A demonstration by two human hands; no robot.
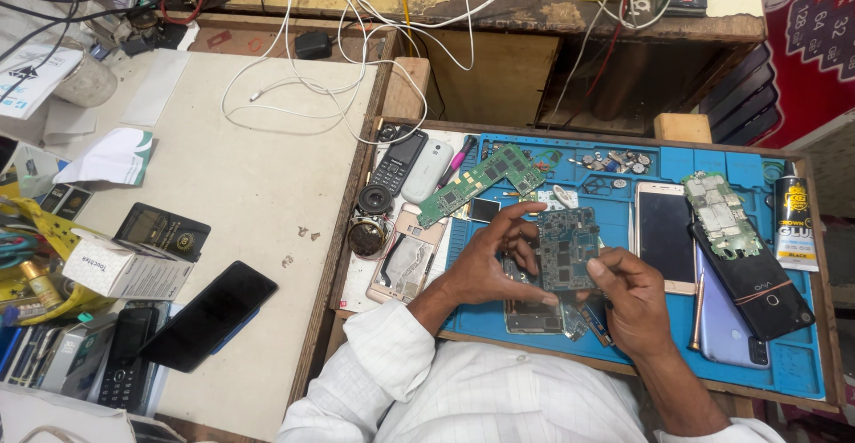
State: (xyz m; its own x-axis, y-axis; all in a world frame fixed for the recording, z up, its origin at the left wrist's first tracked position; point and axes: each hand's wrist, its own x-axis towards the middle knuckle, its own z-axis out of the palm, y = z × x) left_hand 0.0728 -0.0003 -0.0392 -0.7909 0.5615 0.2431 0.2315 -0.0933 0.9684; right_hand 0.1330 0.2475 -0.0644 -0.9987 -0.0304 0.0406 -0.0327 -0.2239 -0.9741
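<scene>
A blue-green phone circuit board [567, 247] is held above a blue repair mat [802, 363]. My left hand [488, 263] grips its left edge and underside, thumb and fingers curled around it. My right hand [631, 299] pinches the board's lower right corner. Under the board lies an opened phone body [532, 316] on the mat. Both arms wear white sleeves.
On the mat lie a long green board [481, 183], a second green board [721, 214], a white-framed phone [663, 236], a black phone [757, 287], a glue tube [793, 225], small screws and parts. On the left table are black phones, boxes and white cables.
</scene>
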